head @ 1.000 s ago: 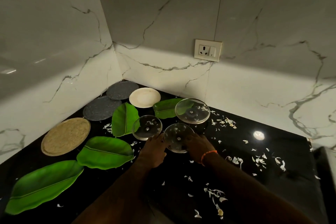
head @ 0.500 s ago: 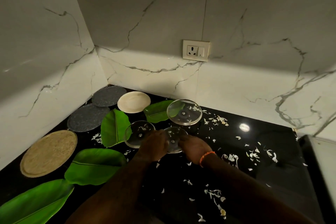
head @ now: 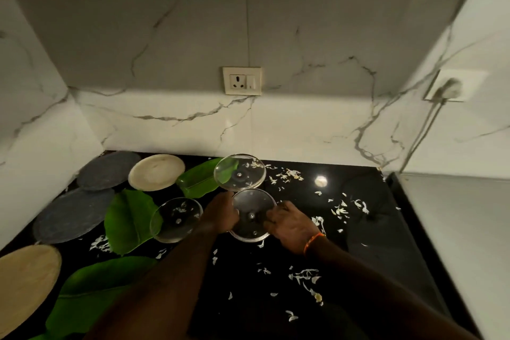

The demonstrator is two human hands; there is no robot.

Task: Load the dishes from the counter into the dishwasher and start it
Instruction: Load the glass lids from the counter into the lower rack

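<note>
Three clear glass lids lie on the black counter [head: 358,270]. My left hand [head: 220,211] grips the left rim of the middle glass lid [head: 252,215], and my right hand [head: 289,222] grips its right rim. A second glass lid [head: 176,219] lies to the left, and a third glass lid [head: 239,172] sits just behind. Further left are two dark grey plates [head: 109,170], [head: 73,215], a cream plate [head: 156,172], a tan round plate [head: 26,281] and several green leaf-shaped plates [head: 129,222]. No dishwasher is in sight.
White scraps [head: 303,276] are scattered across the counter. Marble walls close off the left and the back, with a wall socket [head: 242,80] behind. A white appliance surface [head: 455,229] borders the counter on the right, below a plugged outlet [head: 448,88].
The camera view swung to the right. Both hands closed in on the middle glass lid and now grip it on either side; the lid looks slightly raised and shifted.
</note>
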